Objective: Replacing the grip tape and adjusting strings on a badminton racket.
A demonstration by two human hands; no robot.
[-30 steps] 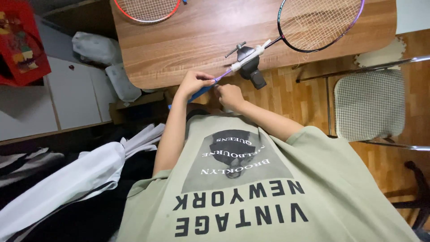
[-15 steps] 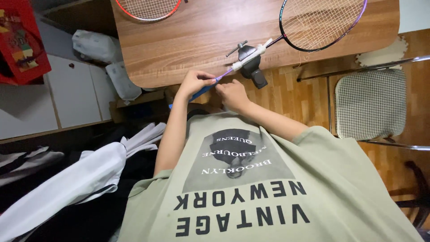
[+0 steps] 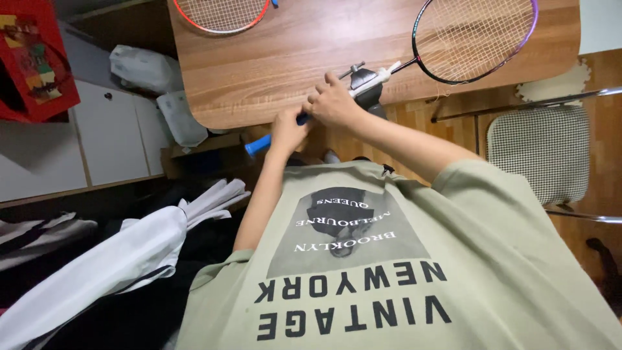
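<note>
We find the desk [image 3: 272, 71] across the top of the frame. One racket [image 3: 453, 45] lies on it at upper right, its handle reaching over the near edge; a second racket [image 3: 220, 10] lies at upper left. A chair [image 3: 547, 152] stands right of the desk, cabinets [image 3: 97, 142] left.
</note>
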